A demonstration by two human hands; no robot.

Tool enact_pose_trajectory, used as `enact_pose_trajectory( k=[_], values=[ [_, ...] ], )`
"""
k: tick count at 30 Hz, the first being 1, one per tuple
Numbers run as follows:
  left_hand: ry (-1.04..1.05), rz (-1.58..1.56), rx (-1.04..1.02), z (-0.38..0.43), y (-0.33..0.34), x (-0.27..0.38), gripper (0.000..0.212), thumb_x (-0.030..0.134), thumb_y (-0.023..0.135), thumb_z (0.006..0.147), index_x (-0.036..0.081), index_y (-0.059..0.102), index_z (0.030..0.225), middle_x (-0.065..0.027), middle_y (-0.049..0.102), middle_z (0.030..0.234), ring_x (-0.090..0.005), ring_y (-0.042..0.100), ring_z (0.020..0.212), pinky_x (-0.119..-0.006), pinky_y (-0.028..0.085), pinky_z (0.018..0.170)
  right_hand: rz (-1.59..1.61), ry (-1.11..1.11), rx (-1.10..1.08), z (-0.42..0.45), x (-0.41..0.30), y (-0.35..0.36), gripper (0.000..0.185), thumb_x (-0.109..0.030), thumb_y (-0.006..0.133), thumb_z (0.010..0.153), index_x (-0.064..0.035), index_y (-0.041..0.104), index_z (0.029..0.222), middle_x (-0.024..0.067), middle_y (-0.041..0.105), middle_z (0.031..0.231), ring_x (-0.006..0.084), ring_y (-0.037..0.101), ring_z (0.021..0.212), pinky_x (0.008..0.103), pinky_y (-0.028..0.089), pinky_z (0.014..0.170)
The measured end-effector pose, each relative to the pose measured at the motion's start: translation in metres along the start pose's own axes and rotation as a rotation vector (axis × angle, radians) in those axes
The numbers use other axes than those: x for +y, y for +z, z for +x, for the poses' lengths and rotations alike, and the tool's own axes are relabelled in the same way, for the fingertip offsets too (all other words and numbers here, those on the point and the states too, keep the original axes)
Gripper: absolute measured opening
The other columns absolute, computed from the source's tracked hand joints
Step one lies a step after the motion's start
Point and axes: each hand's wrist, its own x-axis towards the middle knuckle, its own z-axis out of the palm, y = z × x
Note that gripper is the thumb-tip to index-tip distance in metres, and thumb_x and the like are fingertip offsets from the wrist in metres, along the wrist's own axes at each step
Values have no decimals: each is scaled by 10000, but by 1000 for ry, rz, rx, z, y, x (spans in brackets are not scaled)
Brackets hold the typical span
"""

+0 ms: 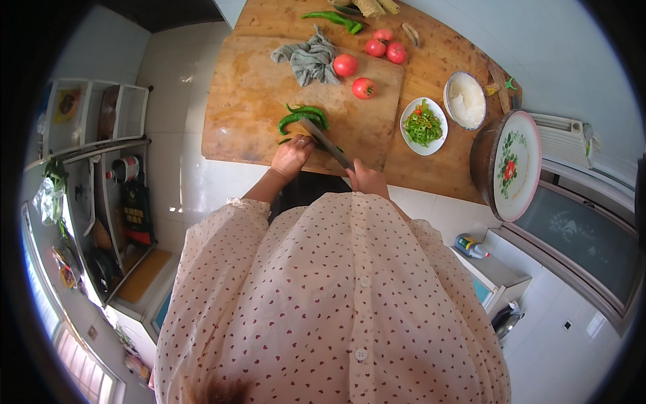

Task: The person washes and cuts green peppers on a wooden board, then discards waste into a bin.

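In my right hand (367, 178), low on the wooden cutting board (242, 96), is the handle of a kitchen knife (327, 145); its blade slants up and left. My left hand (292, 154) rests at the board's near edge, fingers bent, beside the blade. A piece of green pepper lies partly hidden under the fingers and blade, so I cannot tell whether the left hand grips it. Long green peppers (303, 117) lie just beyond the blade's tip. Farther back on the board are a crumpled grey cloth (312, 58) and two tomatoes (364, 88).
Right of the board stand a white plate of sliced peppers (425, 126), a bowl of white contents (466, 101) and a floral enamel basin (517, 166) tilted on its side. Several tomatoes (375, 48), a green pepper (335, 20) and corn cobs (371, 7) lie behind.
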Motion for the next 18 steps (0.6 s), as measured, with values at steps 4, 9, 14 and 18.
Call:
enact_pose_trajectory(
  k=[4, 9, 14, 18],
  values=[
    [-8, -23, -36, -2, 0, -1, 234, 86, 509, 700, 57, 589, 917, -52, 567, 972, -202, 546, 902, -291, 479, 734, 21, -28, -3, -4, -3, -12, 171, -240, 505, 837, -79, 456, 864, 125, 600, 669, 328, 584, 585, 439, 451, 504],
    [-30, -25, -40, -5, 3, -1, 248, 89, 506, 703, 46, 588, 933, -66, 570, 1007, -204, 548, 922, -294, 478, 748, -27, 13, -125, -3, -14, -26, 169, -234, 498, 836, -79, 457, 890, 129, 600, 664, 336, 586, 590, 455, 452, 524],
    [-17, -4, -54, -5, 9, -1, 256, 88, 499, 712, 46, 588, 948, -67, 571, 1023, -204, 550, 941, -295, 475, 763, 9, 32, -19, 4, -12, 3, 199, -235, 499, 840, -59, 465, 925, 126, 603, 672, 332, 592, 597, 455, 456, 532],
    [-32, -30, -33, -6, 7, 0, 256, 90, 497, 714, 46, 589, 949, -65, 573, 1007, -207, 554, 929, -295, 473, 766, 16, -20, 34, 0, -8, 4, 200, -229, 507, 838, -54, 467, 926, 130, 604, 675, 335, 593, 602, 449, 458, 534]
  ],
)
